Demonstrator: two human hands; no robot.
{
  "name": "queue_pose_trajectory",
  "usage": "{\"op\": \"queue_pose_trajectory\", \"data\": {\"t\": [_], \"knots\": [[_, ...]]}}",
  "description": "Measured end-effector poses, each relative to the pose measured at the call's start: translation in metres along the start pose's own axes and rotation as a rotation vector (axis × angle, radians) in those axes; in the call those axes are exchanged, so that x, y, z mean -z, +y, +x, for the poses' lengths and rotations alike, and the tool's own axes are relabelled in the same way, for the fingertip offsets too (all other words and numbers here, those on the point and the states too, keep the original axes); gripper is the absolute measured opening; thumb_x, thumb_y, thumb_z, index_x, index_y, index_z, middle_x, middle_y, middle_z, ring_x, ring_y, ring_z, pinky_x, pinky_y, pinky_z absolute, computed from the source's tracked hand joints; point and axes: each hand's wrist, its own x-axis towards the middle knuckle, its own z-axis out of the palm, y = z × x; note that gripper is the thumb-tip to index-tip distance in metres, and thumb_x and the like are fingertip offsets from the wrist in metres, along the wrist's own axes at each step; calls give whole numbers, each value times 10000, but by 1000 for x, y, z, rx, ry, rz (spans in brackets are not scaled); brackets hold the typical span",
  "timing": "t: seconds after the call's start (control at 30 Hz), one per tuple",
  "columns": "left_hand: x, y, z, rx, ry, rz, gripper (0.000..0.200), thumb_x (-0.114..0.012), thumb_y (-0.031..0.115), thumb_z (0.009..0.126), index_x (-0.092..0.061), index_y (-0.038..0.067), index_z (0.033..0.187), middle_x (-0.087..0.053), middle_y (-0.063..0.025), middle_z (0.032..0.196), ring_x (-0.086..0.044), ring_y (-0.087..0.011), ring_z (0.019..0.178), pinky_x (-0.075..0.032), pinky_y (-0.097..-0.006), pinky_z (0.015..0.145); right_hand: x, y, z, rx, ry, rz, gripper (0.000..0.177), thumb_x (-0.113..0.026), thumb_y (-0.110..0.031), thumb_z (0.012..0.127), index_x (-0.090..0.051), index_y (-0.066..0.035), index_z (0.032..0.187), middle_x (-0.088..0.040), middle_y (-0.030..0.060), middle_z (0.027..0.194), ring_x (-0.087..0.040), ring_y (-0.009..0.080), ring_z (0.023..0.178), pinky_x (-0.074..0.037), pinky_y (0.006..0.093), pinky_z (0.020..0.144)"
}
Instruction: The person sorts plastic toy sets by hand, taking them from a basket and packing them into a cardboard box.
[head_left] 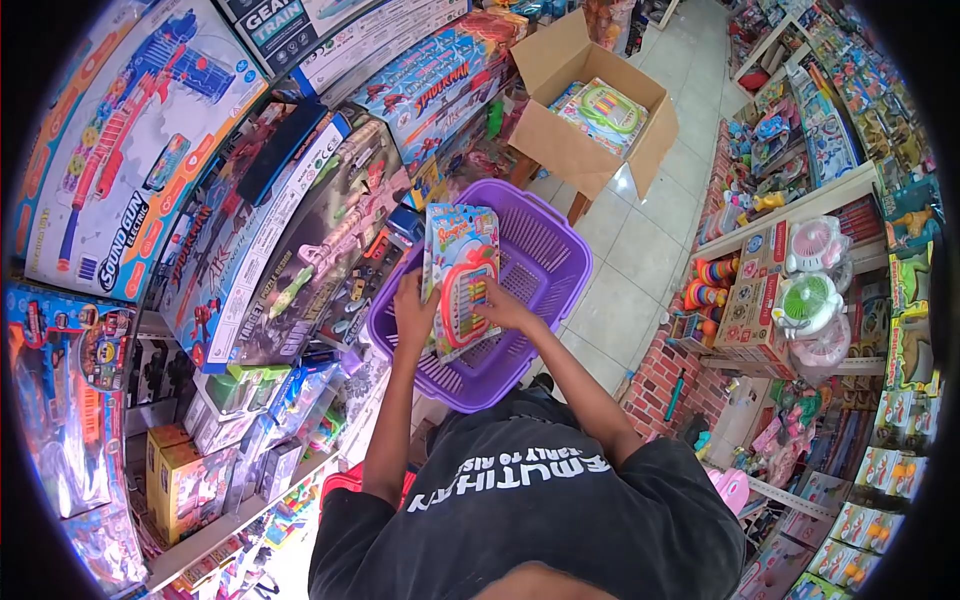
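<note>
A carded toy abacus pack [462, 280], with a red apple-shaped frame and coloured bead rows, is held upright over the purple plastic basket [560, 235]. My left hand [414, 308] grips the pack's left edge. My right hand [505, 304] is closed at its right side, with fingertips over the front; part of its grip is hidden. Another card edge shows behind the pack, so there may be more than one together. Beneath the pack, the basket's slotted walls and floor are visible.
An open cardboard box [560, 130] holding similar carded toys [605, 112] stands beyond the basket. Boxed toy guns [330, 240] crowd the left shelves. On the right, shelves carry small fans [808, 303] and other toys. A tiled aisle [640, 245] runs between.
</note>
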Motion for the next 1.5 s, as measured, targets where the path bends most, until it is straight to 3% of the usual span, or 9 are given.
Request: {"op": "queue_pose_trajectory", "data": {"t": [0.1, 0.37, 0.6, 0.77, 0.9, 1.07, 1.13, 1.3, 1.5], "knots": [[-3, 3, -2, 111, -257, -270, 385, -640, 109, 788, -446, 9, 1105, -581, -118, 983, -548, -164, 933, -433, -283, 788, -8, -2, -1, -52, -2, 20, 803, -649, -326, 762, -213, 38, 1330, -426, 270, 1220, -552, 287, 960, -440, 345, 820], [-11, 16, -10, 152, -350, -336, 492, -614, 153, 812, -324, 13, 1184, -553, -185, 1074, -557, -227, 980, -418, -329, 842, 4, -4, -12, -63, 23, 153, 753, -643, -265, 778, -223, 34, 1327, -456, 206, 1191, -561, 228, 879, -472, 338, 745], [10, 55, -13, 94, -242, -431, 459, -538, 125, 877, -338, -12, 1267, -523, -141, 1145, -498, -182, 1056, -376, -295, 896, 52, -46, -32, -7, -57, 363, 564, -603, -192, 813, -340, -17, 1280, -493, 150, 1142, -519, 224, 1014, -418, 327, 867], [45, 108, -9, 153, -54, -592, 453, -523, 75, 878, -341, -7, 1284, -518, -112, 1171, -502, -162, 1049, -371, -296, 920, 98, -71, -42, 319, 410, -1, 500, -608, -204, 796, -401, -10, 1208, -470, 204, 1145, -446, 323, 1119, -349, 366, 939], [50, 144, -6, 196, 32, -660, 487, -553, 116, 863, -345, -13, 1284, -508, -125, 1184, -496, -168, 1064, -372, -303, 918, 143, -87, -49, 277, 414, 73, 510, -579, -189, 830, -333, -15, 1241, -448, 178, 1189, -434, 263, 1145, -323, 345, 969], [16, 174, -8, 236, 55, -802, 519, -563, 159, 861, -334, -13, 1294, -514, -121, 1177, -514, -171, 1045, -392, -298, 901, 182, -71, -62, 335, 373, 293, 590, -575, -164, 837, -225, -27, 1292, -484, 184, 1171, -497, 211, 1077, -375, 319, 926], [-5, 185, -9, 203, 43, -826, 514, -558, 167, 865, -336, -7, 1295, -518, -117, 1170, -521, -162, 1032, -406, -295, 883, 198, -65, -76, 220, 366, 484, 607, -601, -177, 820, -244, -28, 1288, -536, 195, 1113, -544, 251, 1030, -401, 356, 884], [-63, 200, -14, 289, -9, -859, 445, -505, 223, 906, -367, 20, 1277, -537, -87, 1127, -545, -128, 963, -447, -275, 819, 241, -23, -103, 155, 353, 518, 452, -643, -173, 808, -380, 8, 1128, -604, 147, 986, -596, 144, 884, -479, 268, 750], [-128, 215, -11, 396, -105, -1005, 464, -406, 343, 940, -382, 2, 1253, -556, -91, 1085, -576, -134, 921, -486, -277, 782, 281, 26, -142, 35, 410, 772, 401, -642, -153, 809, -376, -8, 1072, -579, 129, 975, -589, 143, 866, -487, 259, 730]]}}
